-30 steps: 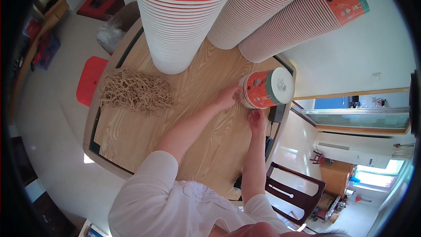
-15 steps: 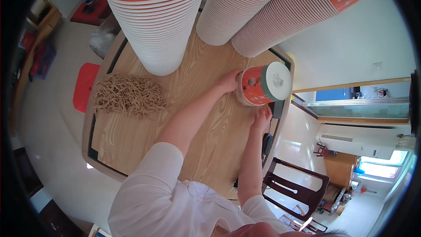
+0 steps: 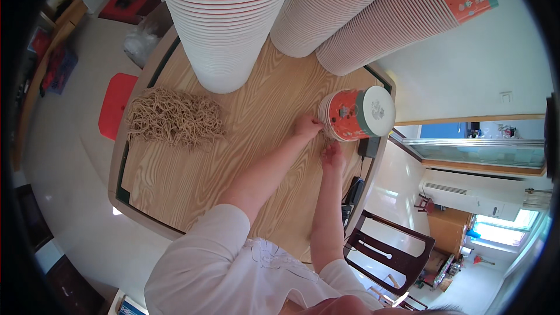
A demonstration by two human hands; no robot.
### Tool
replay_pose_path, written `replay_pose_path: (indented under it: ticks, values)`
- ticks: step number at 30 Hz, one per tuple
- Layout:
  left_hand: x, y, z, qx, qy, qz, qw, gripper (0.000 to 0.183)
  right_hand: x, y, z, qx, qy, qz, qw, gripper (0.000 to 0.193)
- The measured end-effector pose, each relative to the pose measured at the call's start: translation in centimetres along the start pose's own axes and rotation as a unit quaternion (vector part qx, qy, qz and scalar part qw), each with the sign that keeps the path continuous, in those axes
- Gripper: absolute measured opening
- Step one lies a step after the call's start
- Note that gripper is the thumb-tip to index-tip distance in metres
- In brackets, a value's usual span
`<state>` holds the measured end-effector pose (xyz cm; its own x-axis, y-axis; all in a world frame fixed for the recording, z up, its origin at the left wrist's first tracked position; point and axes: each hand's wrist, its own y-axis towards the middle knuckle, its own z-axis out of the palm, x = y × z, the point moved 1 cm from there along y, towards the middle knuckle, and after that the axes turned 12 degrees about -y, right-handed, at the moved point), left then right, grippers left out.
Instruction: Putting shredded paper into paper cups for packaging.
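A short stack of orange paper buckets (image 3: 345, 118), with a green band and a white base, stands upside down at the right of the table. Close to its near-left rim is my left hand (image 3: 307, 126), fingertips pinched together. My right hand (image 3: 332, 157) is just below the rim, a little right of the left one, its fingers curled closed. What either pinch holds is too small to make out. A tangled heap of tan paper cord (image 3: 175, 118) lies on the left part of the table.
Three tall stacks of nested buckets rise at the back: a left one (image 3: 224, 35), a middle one (image 3: 326, 6) and a right one (image 3: 391, 29). A black power adapter (image 3: 367, 147) rests at the right table edge. Beyond are a dark wooden chair (image 3: 388, 251) and a red stool (image 3: 116, 105).
My left hand has come nearer along the bucket rim. My right hand has moved left, closer to the left hand. The whole view has shifted slightly.
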<state>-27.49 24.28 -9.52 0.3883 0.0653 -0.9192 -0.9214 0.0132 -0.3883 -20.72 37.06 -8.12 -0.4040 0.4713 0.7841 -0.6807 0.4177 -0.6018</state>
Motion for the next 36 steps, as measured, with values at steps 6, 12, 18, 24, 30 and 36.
replay_pose_path:
  ticks: [6,12,18,24,30,36]
  values:
    - [1.3,0.7,1.0,-0.011,-0.038,-0.026,0.999,0.022,-0.1,0.1,0.7,-0.032,0.079,0.050,0.995,0.009]
    - [1.5,1.1,2.0,-0.011,-0.065,-0.077,0.995,0.022,0.0,1.4,0.5,-0.030,0.126,0.041,0.991,0.010]
    - [1.5,1.1,1.9,-0.045,-0.051,-0.020,0.997,0.016,0.7,2.2,1.0,-0.059,0.143,0.083,0.984,0.012]
    - [1.4,1.0,1.7,-0.034,-0.059,-0.068,0.995,0.018,0.9,2.0,1.3,-0.053,0.138,0.071,0.986,0.016]
    - [0.9,0.7,1.9,-0.042,-0.052,-0.042,0.997,0.017,1.1,1.9,1.1,-0.035,0.139,0.057,0.988,0.016]
    - [0.7,0.7,1.9,-0.049,-0.050,-0.055,0.996,0.016,1.1,2.3,0.8,-0.027,0.141,0.052,0.988,0.014]
